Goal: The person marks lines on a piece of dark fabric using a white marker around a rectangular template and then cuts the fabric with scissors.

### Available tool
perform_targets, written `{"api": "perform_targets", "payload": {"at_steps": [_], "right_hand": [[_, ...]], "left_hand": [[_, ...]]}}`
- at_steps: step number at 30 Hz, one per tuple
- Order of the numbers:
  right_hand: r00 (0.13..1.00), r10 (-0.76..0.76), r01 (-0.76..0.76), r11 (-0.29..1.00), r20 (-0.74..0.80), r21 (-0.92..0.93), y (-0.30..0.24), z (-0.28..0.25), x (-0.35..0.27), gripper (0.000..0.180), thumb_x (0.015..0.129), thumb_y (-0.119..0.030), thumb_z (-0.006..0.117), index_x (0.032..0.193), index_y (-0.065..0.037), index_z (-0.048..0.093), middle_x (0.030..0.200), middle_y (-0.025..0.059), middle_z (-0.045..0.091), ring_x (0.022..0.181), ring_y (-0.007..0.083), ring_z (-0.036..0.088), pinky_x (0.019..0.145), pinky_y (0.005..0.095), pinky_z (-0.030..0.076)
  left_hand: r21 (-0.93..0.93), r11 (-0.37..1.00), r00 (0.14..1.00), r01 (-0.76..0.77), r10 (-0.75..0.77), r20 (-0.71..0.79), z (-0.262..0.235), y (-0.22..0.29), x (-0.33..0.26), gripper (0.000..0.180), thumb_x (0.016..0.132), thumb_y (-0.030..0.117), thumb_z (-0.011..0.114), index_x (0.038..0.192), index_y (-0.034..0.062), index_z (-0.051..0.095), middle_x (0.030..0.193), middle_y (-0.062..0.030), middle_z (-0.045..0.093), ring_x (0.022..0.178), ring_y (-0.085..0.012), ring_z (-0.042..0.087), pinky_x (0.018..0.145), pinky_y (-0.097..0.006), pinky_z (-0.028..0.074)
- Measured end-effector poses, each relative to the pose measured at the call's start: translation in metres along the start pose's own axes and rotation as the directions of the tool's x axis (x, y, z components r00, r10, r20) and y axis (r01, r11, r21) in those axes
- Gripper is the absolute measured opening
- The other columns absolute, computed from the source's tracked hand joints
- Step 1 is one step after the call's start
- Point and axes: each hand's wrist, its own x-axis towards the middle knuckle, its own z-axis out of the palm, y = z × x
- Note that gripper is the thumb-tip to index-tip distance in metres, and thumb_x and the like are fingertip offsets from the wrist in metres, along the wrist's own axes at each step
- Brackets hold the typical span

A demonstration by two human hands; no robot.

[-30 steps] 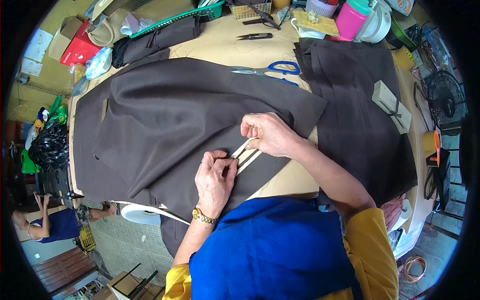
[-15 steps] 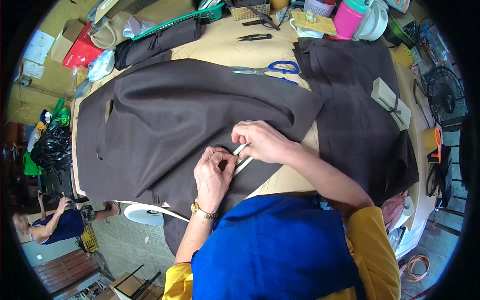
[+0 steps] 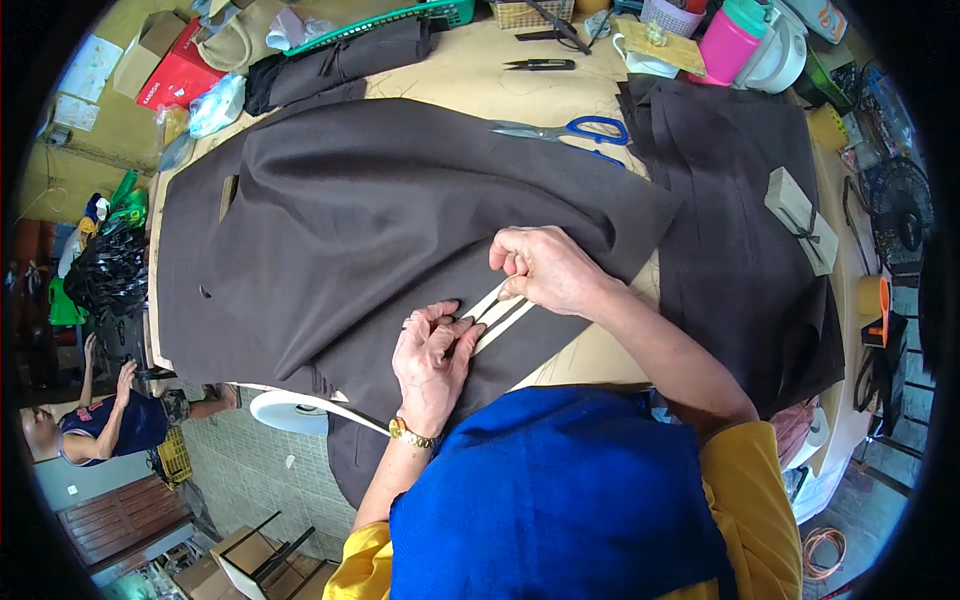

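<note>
A large dark brown cloth (image 3: 340,220) lies spread over the table, with soft folds across its middle. My right hand (image 3: 555,275) pinches the upper end of a narrow cream strip of tape on the cloth's near part. Pale lengths of tape (image 3: 505,326) run slantwise side by side there, dark cloth showing between them. My left hand (image 3: 432,355) has its thumb and fingers closed on the tape's lower end, against the cloth. Under the fingertips the exact grip is partly hidden. From a white roll (image 3: 285,413) at the table's near left edge, cream tape leads toward my left wrist.
Blue-handled scissors (image 3: 570,131) lie at the cloth's far edge, with small thread snips (image 3: 540,64) beyond. More dark cloth (image 3: 735,230) is stacked at the right under a tied pale block (image 3: 802,220). A pink bottle (image 3: 730,45) stands far right. Another person (image 3: 115,430) is at far left.
My right hand has drawn the tape's end up and to the right, so more of the strip shows. My left hand's fingers have flattened lower on the cloth. The whole view has shifted slightly.
</note>
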Motion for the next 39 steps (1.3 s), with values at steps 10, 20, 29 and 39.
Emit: {"api": "perform_targets", "payload": {"at_steps": [10, 20, 29, 39], "right_hand": [[0.999, 0.037, -0.037, 0.999, 0.004, -0.017, -0.005, -0.004, -0.001, 0.018, 0.073, 0.008, 0.068, 0.087, 0.003, 0.057, 0.082, 0.0148, 0.061, 0.074, 0.0251, 0.062, 0.068, 0.0371, 0.051], [0.985, -0.172, 0.172, 0.984, -0.003, -0.051, -0.005, 0.019, 0.000, 0.026, 0.068, 0.002, 0.077, 0.087, 0.002, 0.059, 0.081, 0.0106, 0.061, 0.071, 0.0213, 0.059, 0.066, 0.0342, 0.049], [0.999, -0.007, 0.008, 1.000, 0.051, -0.013, -0.010, 0.018, 0.002, 0.022, 0.072, 0.006, 0.075, 0.087, 0.002, 0.059, 0.076, 0.0062, 0.057, 0.066, 0.0117, 0.052, 0.063, 0.0298, 0.048], [0.997, -0.032, 0.031, 0.999, 0.066, 0.012, -0.011, 0.015, 0.003, 0.016, 0.077, 0.013, 0.065, 0.088, 0.002, 0.058, 0.073, 0.0045, 0.055, 0.063, 0.0095, 0.048, 0.060, 0.0277, 0.046]], "left_hand": [[-0.073, 0.974, 0.975, 0.216, -0.210, 0.077, -0.007, 0.008, 0.012, 0.010, 0.073, 0.006, 0.078, 0.080, 0.0008, 0.073, 0.091, -0.0112, 0.068, 0.086, -0.0221, 0.065, 0.075, -0.031, 0.051], [-0.102, 0.984, 0.985, 0.149, -0.139, 0.100, -0.006, -0.003, 0.010, 0.010, 0.073, 0.006, 0.077, 0.082, 0.0018, 0.073, 0.091, -0.0107, 0.068, 0.083, -0.0228, 0.065, 0.074, -0.032, 0.051], [-0.011, 0.997, 0.997, 0.076, -0.076, 0.008, -0.013, -0.008, -0.001, 0.011, 0.072, 0.005, 0.078, 0.079, 0.0027, 0.069, 0.092, -0.0107, 0.066, 0.085, -0.0232, 0.063, 0.076, -0.033, 0.050], [-0.072, 0.996, 0.980, -0.048, 0.061, 0.192, -0.028, -0.007, -0.004, 0.044, 0.075, 0.001, 0.073, 0.119, 0.0062, 0.066, 0.114, -0.0157, 0.052, 0.091, -0.0259, 0.058, 0.081, -0.034, 0.049]]}}
